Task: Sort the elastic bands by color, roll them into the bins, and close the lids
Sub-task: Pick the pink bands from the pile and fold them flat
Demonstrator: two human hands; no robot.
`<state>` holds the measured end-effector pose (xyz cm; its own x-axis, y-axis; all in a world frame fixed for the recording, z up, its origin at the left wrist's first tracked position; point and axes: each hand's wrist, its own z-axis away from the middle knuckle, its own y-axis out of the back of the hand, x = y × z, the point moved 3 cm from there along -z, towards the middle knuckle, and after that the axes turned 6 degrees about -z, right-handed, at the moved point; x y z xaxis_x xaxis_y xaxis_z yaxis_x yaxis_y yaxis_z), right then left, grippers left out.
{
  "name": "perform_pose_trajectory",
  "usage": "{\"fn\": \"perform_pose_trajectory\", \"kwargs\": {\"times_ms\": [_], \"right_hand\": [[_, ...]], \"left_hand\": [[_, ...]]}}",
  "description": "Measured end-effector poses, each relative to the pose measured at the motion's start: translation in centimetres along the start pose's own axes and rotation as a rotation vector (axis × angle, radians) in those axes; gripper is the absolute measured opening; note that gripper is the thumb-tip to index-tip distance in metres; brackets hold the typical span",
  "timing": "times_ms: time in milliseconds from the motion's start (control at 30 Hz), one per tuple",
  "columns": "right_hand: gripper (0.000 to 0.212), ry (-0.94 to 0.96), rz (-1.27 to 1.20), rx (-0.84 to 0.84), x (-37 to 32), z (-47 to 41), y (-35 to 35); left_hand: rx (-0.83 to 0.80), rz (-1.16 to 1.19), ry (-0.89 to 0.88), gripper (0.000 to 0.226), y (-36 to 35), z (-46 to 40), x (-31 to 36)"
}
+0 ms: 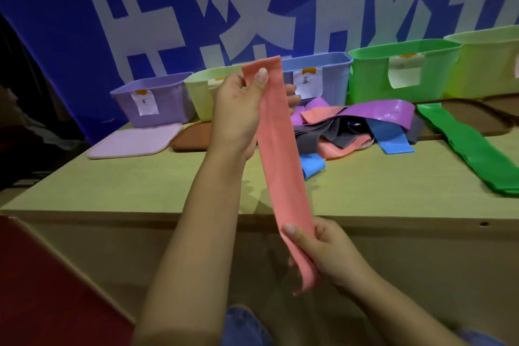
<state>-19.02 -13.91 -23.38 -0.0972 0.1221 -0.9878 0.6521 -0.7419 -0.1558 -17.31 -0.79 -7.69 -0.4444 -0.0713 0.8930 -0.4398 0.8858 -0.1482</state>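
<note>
Head view: left hand (238,109) raised above the bench (140,185), thumb and curled fingers pinching the top end of a pink band (280,149); right hand (323,250) lower and nearer the body, pinching the bottom end the same way, with a short tail hanging free below the grip. Band stretched flat between the two, clear of the bench surface, slanting down toward the lap. Behind it, a mixed pile of bands (351,126) in purple, pink, grey and blue, with a green band (477,149) laid out apart on the right. Along the back, a row of open bins: purple bin (157,104), pale green bin (202,95), blue bin (331,78), green bin (404,73), each with a paper label; no pink bin clearly visible. Lilac lid (134,143) and brown lid (193,136) lying flat in front. Likely risks: a loose roll springing open once released into a bin, given the smooth elastic; an uneven start to the roll from the free tail; wrong bin chosen, labels being too small to read.
</note>
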Motion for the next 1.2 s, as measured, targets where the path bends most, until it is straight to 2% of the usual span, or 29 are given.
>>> {"fn": "perform_pose_trajectory", "kwargs": {"times_ms": [300, 400, 533, 700, 767, 833, 933, 1000, 1067, 1200], "right_hand": [[0.026, 0.024, 0.243, 0.086, 3.7, -0.4, -0.1], [0.022, 0.019, 0.218, 0.117, 4.3, -0.6, 0.2], [0.024, 0.055, 0.177, 0.041, 2.4, -0.4, 0.5], [0.024, 0.107, 0.247, -0.01, -0.5, 1.3, 2.7], [0.034, 0.161, 0.37, -0.001, -3.0, 1.9, 3.9], [0.035, 0.242, 0.486, 0.016, -6.7, 1.8, 4.8], [0.017, 0.412, 0.711, 0.178, -12.4, -1.6, 6.2], [0.015, 0.474, 0.95, 0.279, -15.1, -6.1, 7.1], [0.021, 0.422, 1.139, 0.274, -16.1, -11.7, 8.1], [0.034, 0.241, 1.349, 0.12, -14.6, -20.3, 9.4]], "left_hand": [[0.078, -0.004, -0.005, 0.024, 0.2, 0.5, -0.7], [0.12, 0.012, -0.007, 0.018, 0.3, 1.1, -0.9], [0.088, -0.002, -0.004, 0.017, 0.6, 1.2, -0.6], [0.027, 0.016, 0.028, 0.02, 0.9, 1.8, -1.6], [0.032, 0.031, 0.04, 0.024, 1.0, 1.9, -2.0], [0.026, 0.069, 0.059, 0.026, 0.9, 1.9, -2.3], [0.004, 0.11, 0.101, 0.027, 0.4, 1.8, -3.2], [0.002, 0.131, 0.135, 0.025, 0.2, 1.6, -4.1], [0.002, 0.141, 0.169, 0.024, 0.0, 1.4, -4.8], [-0.004, 0.16, 0.215, 0.027, 0.4, 0.9, -6.1]]}}
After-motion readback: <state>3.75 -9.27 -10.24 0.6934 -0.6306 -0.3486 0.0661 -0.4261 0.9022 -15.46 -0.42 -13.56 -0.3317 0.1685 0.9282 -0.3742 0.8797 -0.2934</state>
